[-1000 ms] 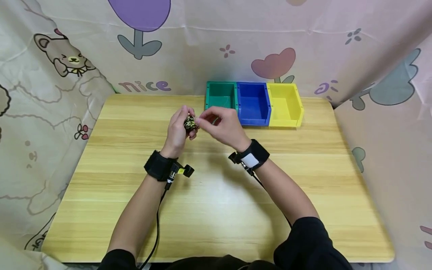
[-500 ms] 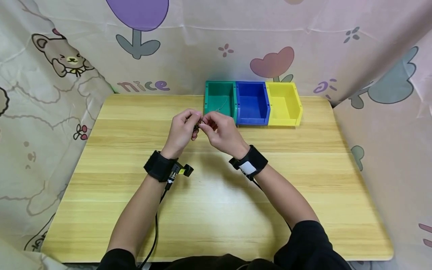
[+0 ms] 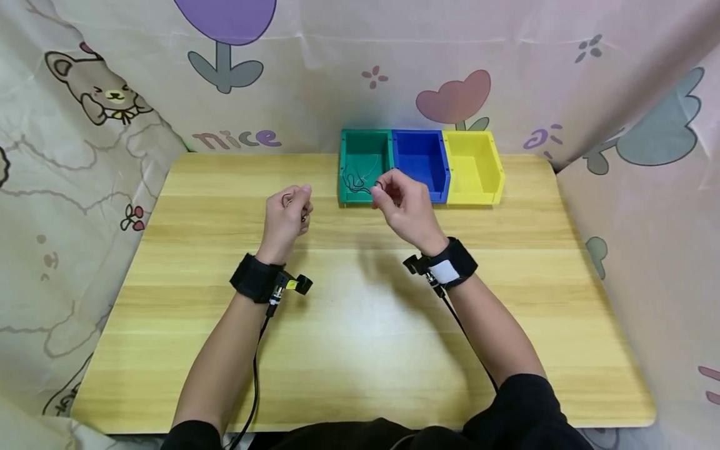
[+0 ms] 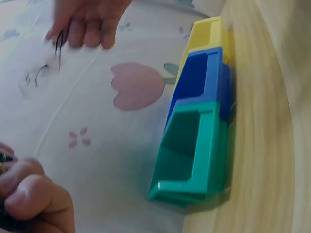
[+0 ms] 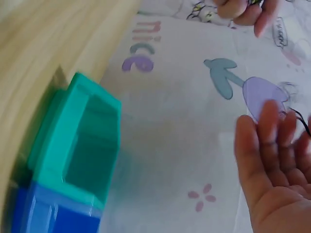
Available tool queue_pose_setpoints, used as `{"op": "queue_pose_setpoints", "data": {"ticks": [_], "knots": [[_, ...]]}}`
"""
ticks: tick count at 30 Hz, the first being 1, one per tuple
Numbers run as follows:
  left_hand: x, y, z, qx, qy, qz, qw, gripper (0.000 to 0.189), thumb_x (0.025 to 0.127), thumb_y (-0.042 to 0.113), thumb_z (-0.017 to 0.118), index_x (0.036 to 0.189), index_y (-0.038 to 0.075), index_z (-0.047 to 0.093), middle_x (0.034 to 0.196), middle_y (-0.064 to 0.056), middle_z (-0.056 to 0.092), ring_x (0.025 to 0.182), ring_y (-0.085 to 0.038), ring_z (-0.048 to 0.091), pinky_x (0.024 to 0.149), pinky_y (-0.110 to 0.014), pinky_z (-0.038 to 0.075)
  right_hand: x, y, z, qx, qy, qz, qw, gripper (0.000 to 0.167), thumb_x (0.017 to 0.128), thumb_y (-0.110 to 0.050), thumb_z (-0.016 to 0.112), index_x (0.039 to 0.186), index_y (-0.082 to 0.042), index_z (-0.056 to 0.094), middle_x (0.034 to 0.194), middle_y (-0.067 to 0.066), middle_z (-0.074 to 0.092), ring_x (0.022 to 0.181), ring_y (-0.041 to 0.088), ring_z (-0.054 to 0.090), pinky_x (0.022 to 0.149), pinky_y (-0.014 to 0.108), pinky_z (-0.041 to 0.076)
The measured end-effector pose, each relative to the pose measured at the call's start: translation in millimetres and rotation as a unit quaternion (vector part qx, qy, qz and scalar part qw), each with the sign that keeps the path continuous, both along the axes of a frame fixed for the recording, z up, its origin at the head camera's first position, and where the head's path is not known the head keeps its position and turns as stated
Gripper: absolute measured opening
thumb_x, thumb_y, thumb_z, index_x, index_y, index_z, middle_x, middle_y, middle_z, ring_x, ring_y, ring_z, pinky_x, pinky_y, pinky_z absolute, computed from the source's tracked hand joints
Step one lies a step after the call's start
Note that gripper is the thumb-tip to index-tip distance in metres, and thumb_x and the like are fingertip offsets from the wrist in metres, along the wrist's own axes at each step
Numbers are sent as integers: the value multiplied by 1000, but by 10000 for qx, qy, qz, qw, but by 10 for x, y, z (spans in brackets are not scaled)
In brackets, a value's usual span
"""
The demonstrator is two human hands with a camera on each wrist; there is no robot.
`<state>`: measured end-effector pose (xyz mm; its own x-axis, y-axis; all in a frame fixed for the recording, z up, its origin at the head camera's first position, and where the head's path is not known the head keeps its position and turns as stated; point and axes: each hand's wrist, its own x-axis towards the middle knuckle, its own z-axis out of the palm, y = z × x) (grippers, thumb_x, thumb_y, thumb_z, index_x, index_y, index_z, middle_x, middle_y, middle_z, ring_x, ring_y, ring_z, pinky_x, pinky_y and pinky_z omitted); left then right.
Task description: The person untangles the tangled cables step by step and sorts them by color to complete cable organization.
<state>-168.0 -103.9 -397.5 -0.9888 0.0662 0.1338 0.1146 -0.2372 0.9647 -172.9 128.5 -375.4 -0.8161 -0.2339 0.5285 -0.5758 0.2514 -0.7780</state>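
My left hand [image 3: 284, 220] has its fingers curled round a small tangled bundle of black and yellow strands [image 3: 305, 216], mostly hidden in the palm. A dark loop of it pokes out above the fist. Off to the right, my right hand [image 3: 409, 209] pinches a thin black cord [image 4: 59, 48] between thumb and fingertips. The cord's loose, curly end trails leftward and overlaps the green bin [image 3: 345, 197] in the head view. Both hands are apart, held above the table.
Next to the green bin stand a blue bin [image 3: 420, 199] and a yellow bin [image 3: 471, 199], side by side at the back of the wooden table [image 3: 360, 350]. A pale thread [image 3: 371, 167] shows at the green bin. Patterned cloth [image 3: 315, 81] hangs behind.
The hands were together at the bundle and have separated. My right hand has moved right with the black cord drawn out of it; my left hand has moved slightly left with the bundle.
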Motion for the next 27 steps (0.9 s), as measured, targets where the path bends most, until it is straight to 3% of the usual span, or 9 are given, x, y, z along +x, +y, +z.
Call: {"op": "queue_pose_setpoints", "data": {"ticks": [5,11,15,19,23,27], "knots": [[35,147,82,-483,364,-599,9964,32,105,29,57,97,-2,59,61,-3,46,42,-11,32,39,-23,24,21,-74,14,-241,-480,426,9976,7,96,-1,66,90,4,64,87,18,69,75,18,65,68,27,53],[50,205,145,-1228,567,-410,9900,28,102,28,61,118,4,62,66,-5,48,49,-15,39,43,-25,30,45,-95,5,-613,-439,856,9935,5,91,7,65,86,5,63,86,21,67,76,22,65,70,28,54],[46,218,152,-1398,646,-428,9871,24,102,23,61,108,0,65,68,-6,49,54,-18,42,47,-26,34,40,-102,-9,-801,-491,959,9909,3,91,6,64,89,5,61,85,18,66,77,27,67,70,31,56],[60,267,143,-1566,1037,-465,9811,22,103,18,59,92,0,64,71,-8,51,64,-20,47,57,-29,39,31,-171,-34,-794,-793,684,9913,14,100,-6,60,109,4,61,90,16,67,78,28,69,72,41,57],[80,330,124,-2053,1644,-582,9630,18,102,14,60,94,1,69,82,-8,63,80,-19,58,73,-32,47,40,-238,-54,-12,-1168,549,9916,29,107,-24,51,122,-2,64,94,8,68,78,20,67,72,44,56],[117,353,100,-2678,1838,-880,9417,17,100,13,62,110,3,71,95,-5,70,90,-17,62,81,-35,51,41,-235,-81,599,-1239,558,9889,32,107,-34,52,114,-8,71,82,2,66,65,16,62,60,35,51]]}}
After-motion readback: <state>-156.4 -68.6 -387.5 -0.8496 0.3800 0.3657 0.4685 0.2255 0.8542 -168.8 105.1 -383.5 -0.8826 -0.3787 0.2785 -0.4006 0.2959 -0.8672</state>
